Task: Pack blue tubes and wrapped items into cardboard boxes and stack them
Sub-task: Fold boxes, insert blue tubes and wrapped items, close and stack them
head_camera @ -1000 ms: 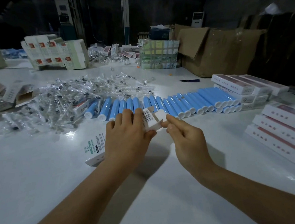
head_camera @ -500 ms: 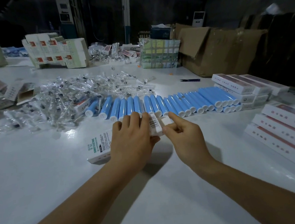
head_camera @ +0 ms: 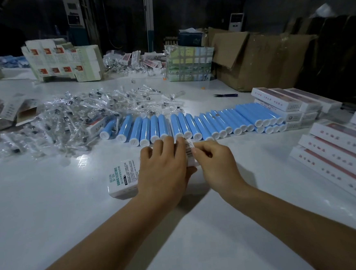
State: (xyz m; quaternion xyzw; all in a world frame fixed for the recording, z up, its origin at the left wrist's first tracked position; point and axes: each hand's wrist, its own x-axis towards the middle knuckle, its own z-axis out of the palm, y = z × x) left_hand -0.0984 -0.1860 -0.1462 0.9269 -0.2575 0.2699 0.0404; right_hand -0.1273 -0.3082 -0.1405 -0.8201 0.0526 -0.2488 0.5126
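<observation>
Gripping a white box (head_camera: 124, 177) just in front of the row of blue tubes (head_camera: 193, 125), the left hand (head_camera: 163, 172) wraps over it while the right hand (head_camera: 215, 163) pinches its end flap.

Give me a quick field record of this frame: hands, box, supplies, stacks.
left hand: grips the white box lying on the table
right hand: pinches the box's barcoded end flap
blue tubes: row lying side by side beyond the hands, white caps toward the camera
wrapped items: loose clear-plastic pile, far left
packed boxes: stacked at the right
brown carton: open, far right
</observation>
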